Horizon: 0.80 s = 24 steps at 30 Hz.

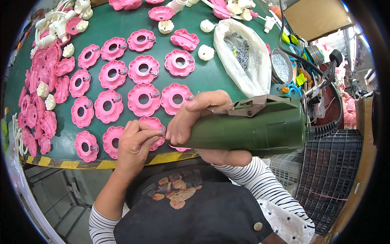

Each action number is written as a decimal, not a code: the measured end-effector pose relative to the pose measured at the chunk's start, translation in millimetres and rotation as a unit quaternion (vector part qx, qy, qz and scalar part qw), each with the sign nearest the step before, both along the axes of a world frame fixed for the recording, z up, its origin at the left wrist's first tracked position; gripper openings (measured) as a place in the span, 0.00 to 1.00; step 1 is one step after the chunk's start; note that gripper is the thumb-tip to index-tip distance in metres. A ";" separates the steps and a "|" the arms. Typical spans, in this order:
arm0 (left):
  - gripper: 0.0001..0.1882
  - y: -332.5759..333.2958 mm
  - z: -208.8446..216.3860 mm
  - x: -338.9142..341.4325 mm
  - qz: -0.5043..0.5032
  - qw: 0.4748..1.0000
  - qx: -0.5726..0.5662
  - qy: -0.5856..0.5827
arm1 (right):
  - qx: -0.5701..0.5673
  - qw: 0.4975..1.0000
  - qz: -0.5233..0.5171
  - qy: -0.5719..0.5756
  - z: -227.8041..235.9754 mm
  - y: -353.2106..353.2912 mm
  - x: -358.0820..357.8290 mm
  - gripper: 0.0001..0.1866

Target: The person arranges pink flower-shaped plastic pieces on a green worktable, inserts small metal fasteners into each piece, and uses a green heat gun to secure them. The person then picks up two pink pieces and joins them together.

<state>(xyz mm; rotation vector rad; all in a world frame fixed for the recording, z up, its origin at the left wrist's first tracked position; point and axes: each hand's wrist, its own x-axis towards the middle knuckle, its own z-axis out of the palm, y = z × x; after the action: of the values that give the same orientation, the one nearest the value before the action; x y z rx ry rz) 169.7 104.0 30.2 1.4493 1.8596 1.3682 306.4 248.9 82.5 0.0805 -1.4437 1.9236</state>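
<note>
My right hand (191,114) is wrapped round a thick green electric screwdriver (243,130), held level with its front end pointing left. The screwdriver's tip is hidden by my fingers. My left hand (138,142) pinches with thumb and forefinger right in front of my right fingertips, beside a small grey piece on a pink scalloped plastic disc (151,123). What it holds, if anything, I cannot make out. Part of the disc is covered by my hands. Rows of similar pink discs (109,106) with round centre holes lie on the green table (211,85), most with a small grey clip at the right side.
A clear plastic bag (227,53) of small grey parts stands open at the right, beside a round tin (281,67) of tiny pieces. Stacked pink parts (40,69) and white plastic parts (57,26) fill the left. A black cable (298,53) hangs at the right.
</note>
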 end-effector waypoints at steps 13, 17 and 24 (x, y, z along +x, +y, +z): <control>0.10 6.7 -14.3 -8.6 -0.021 0.989 0.009 0.145 | 0.105 0.986 0.101 -0.085 -29.2 14.8 -7.5 0.49; 0.12 11.3 -19.0 -5.8 -0.011 0.985 -0.003 0.173 | -0.013 0.989 0.099 -0.110 -8.7 8.4 -16.4 0.51; 0.12 29.8 -3.2 -11.1 0.010 0.989 0.025 0.148 | -0.024 0.996 0.035 -0.076 5.9 29.3 -22.4 0.56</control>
<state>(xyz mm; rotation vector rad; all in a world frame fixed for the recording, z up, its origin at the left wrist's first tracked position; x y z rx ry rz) 158.6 133.9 27.0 1.7429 2.0354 1.2726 284.0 278.3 88.5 -0.0399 -1.5104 2.0580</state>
